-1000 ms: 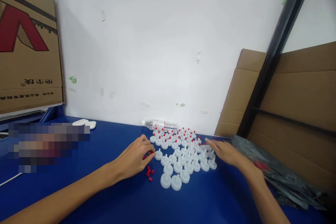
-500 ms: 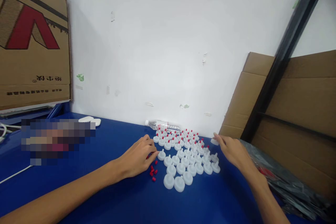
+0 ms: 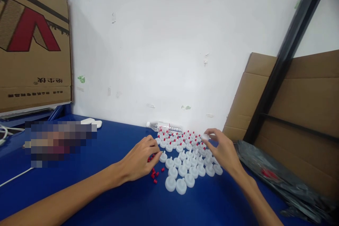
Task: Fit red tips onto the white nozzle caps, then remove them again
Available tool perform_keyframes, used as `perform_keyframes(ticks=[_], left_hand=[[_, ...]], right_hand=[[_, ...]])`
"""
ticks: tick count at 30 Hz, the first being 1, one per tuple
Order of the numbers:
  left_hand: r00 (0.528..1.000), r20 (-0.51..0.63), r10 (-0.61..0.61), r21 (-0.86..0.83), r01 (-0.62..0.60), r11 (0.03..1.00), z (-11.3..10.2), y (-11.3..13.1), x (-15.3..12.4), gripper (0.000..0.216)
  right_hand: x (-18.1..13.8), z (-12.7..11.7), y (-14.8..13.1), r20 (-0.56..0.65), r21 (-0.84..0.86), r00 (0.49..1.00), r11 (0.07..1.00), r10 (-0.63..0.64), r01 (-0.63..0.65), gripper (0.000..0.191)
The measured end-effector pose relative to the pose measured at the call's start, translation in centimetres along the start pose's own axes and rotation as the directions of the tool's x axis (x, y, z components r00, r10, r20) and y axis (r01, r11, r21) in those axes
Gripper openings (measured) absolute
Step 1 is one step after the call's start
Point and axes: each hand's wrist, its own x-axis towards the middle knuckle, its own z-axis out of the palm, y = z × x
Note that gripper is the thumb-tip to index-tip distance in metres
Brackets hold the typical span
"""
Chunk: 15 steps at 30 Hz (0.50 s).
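My right hand (image 3: 221,148) pinches a white nozzle cap (image 3: 204,137), slightly blurred, at the back right of a group of similar caps. In the middle of the blue table stand several bare white nozzle caps (image 3: 182,170). Behind them, others carry small red tips (image 3: 170,143) on their spouts. On the group's left side is my left hand (image 3: 141,157), fingers curled and thumb close to the forefinger; what they hold, if anything, is hidden. Small loose red tips (image 3: 153,171) lie beside and partly under this hand.
A clear plastic bottle (image 3: 166,127) lies against the white wall behind the caps. Cardboard boxes stand at left (image 3: 34,63) and right (image 3: 307,113). Grey plastic bags (image 3: 265,176) lie at the right edge. White rounded items (image 3: 96,124) and a blurred-out patch are on the left.
My right hand has moved left with the white nozzle cap, over the back right of the group. One loose red tip now lies farther right. My left hand has barely moved.
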Motion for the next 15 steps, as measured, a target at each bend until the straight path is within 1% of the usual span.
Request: perform_keyframes(ticks=[3, 5, 7, 9, 12, 15], left_hand=[[1.000, -0.019, 0.004, -0.017, -0.004, 1.000, -0.1, 0.3, -0.1, 0.025], [1.000, -0.017, 0.001, -0.026, -0.002, 1.000, -0.2, 0.5, -0.1, 0.020], [1.000, -0.009, -0.004, -0.028, 0.004, 1.000, -0.2, 0.8, -0.2, 0.019], [1.000, -0.003, -0.007, -0.027, 0.007, 1.000, -0.1, 1.0, -0.2, 0.023], [1.000, 0.005, 0.006, -0.025, -0.006, 1.000, 0.1, 1.1, -0.2, 0.024], [0.999, 0.023, 0.030, -0.013, -0.029, 0.999, 0.2, 1.1, -0.2, 0.019]], right_hand=[[-0.4, 0.9, -1.9, 0.067, 0.028, 0.991, 0.993, -0.113, 0.111, 0.016], [-0.9, 1.4, -3.6, 0.127, 0.049, 0.974, 0.982, -0.189, 0.184, 0.018], [-1.5, 1.9, -5.2, 0.187, 0.088, 0.943, 0.961, -0.275, 0.262, 0.023], [-2.1, 2.3, -6.8, 0.237, 0.137, 0.906, 0.935, -0.351, 0.327, 0.027], [-2.9, 2.8, -8.6, 0.296, 0.212, 0.858, 0.905, -0.419, 0.369, 0.032], [-3.4, 3.0, -9.5, 0.313, 0.259, 0.833, 0.884, -0.457, 0.388, 0.033]])
